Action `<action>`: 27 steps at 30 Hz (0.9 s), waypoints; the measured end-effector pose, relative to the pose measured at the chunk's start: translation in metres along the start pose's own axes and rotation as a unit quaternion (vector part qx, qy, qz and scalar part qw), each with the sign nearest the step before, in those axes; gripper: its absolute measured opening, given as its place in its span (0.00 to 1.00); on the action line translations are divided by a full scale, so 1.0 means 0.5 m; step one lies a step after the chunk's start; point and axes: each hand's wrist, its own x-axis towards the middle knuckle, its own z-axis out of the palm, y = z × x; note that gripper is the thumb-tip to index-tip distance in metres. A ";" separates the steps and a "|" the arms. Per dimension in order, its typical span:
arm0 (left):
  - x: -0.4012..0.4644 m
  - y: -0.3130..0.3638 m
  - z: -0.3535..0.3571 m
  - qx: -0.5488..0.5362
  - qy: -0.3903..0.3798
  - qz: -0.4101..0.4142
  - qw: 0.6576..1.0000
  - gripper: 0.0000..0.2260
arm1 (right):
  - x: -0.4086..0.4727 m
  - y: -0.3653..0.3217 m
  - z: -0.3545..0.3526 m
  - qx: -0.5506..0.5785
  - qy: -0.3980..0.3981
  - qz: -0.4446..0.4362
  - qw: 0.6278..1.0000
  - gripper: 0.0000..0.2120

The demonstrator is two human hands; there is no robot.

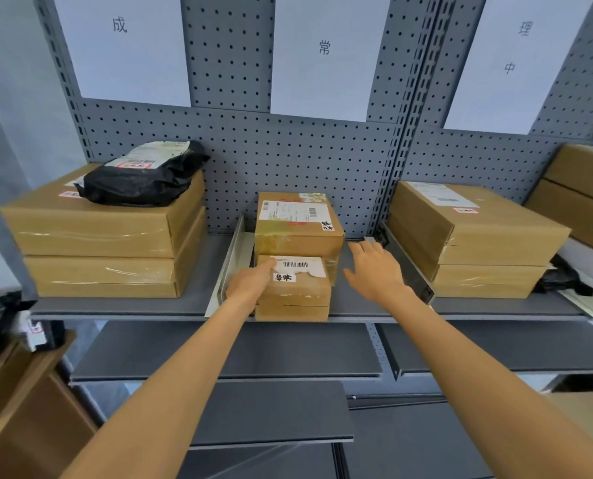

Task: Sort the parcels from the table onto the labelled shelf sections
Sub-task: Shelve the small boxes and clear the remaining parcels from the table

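A small brown cardboard parcel with a white barcode label (293, 288) is seen at the front edge of the grey metal shelf (198, 305), in the middle section, just in front of a larger brown taped carton (298, 223) set nearer the pegboard back. The left hand (250, 281) is laid against the small parcel's left side and top corner, fingers extended rather than wrapped round it; the right hand (378, 271) is held spread and slack just beside the parcel, with nothing in it. The placing step appears all but finished, and the next move is judged to call for a short push to square the parcel before both hands are drawn off for another. The section is marked above by a white paper sheet (326, 53) printed 常; the sheets over the left (122, 46) and right (519, 60) sections are printed 成 and 理中. Handwritten tags on both middle parcels are too blurred to be read. Two stacked flat brown cartons topped by a black plastic mailer bag (139, 178) are shelved at the left end, and two more flat cartons (474, 236) at the right.
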 end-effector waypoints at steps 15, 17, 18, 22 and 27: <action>-0.093 0.043 -0.080 0.172 0.108 0.197 0.959 0.22 | -0.065 -0.031 -0.111 0.009 0.068 -0.017 0.997 0.21; -0.126 0.036 -0.109 0.200 0.132 0.222 0.945 0.21 | -0.090 -0.052 -0.133 0.015 0.082 -0.028 0.996 0.19; -0.145 0.031 -0.124 0.215 0.143 0.233 0.937 0.20 | -0.104 -0.064 -0.144 0.020 0.086 -0.033 0.996 0.20; -0.232 0.004 -0.183 0.284 0.181 0.284 0.898 0.18 | -0.173 -0.112 -0.185 0.032 0.085 -0.060 0.994 0.22; -0.345 -0.036 -0.262 0.397 0.209 0.344 0.825 0.15 | -0.277 -0.173 -0.225 0.050 0.102 -0.103 0.988 0.23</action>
